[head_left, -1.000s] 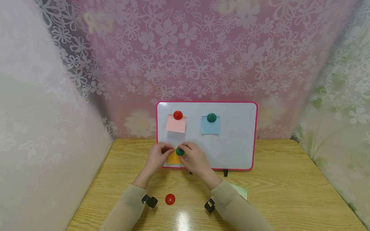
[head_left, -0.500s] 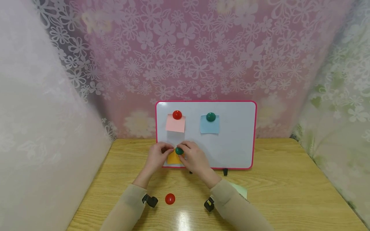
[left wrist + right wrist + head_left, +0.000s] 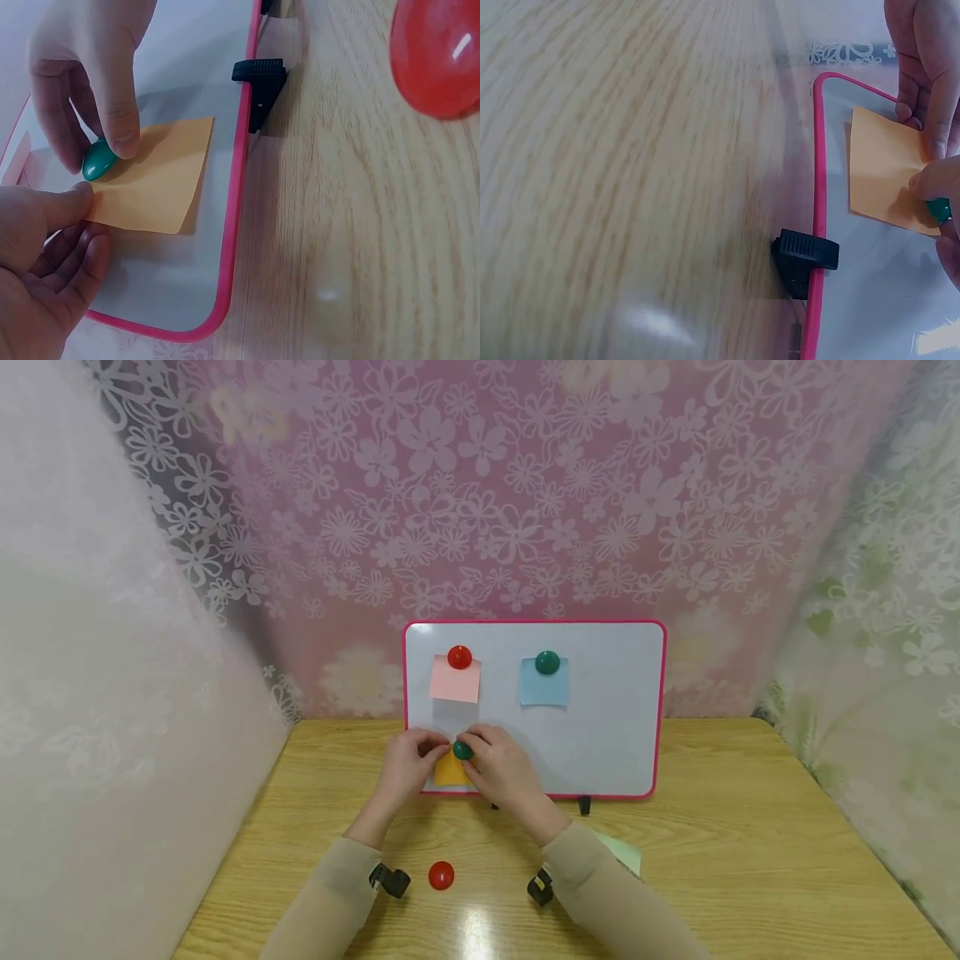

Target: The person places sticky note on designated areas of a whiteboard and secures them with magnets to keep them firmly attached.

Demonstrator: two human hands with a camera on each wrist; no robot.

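An orange paper note (image 3: 161, 176) lies against the lower left of a whiteboard (image 3: 600, 727) with a pink frame. My left hand (image 3: 407, 766) pinches the note's upper left corner between thumb and fingers. In my right hand (image 3: 508, 774) a round green magnet (image 3: 99, 160) is gripped by thumb and fingertips, at the note's top edge. Whether the magnet touches the board cannot be made out. The right wrist view shows the note (image 3: 885, 171) with both hands at its top edge, the magnet partly hidden by the right thumb.
Higher on the board, a red magnet (image 3: 460, 657) holds a pink note (image 3: 454, 680), and a green magnet (image 3: 547, 662) holds a blue note (image 3: 544, 685). A loose red magnet (image 3: 441, 875) lies on the wooden table (image 3: 735, 843). A pale green note (image 3: 624, 853) is partly behind the right sleeve.
My right hand has shifted the green magnet very slightly left along the orange note's top edge. My left hand keeps its pinch in the same place.
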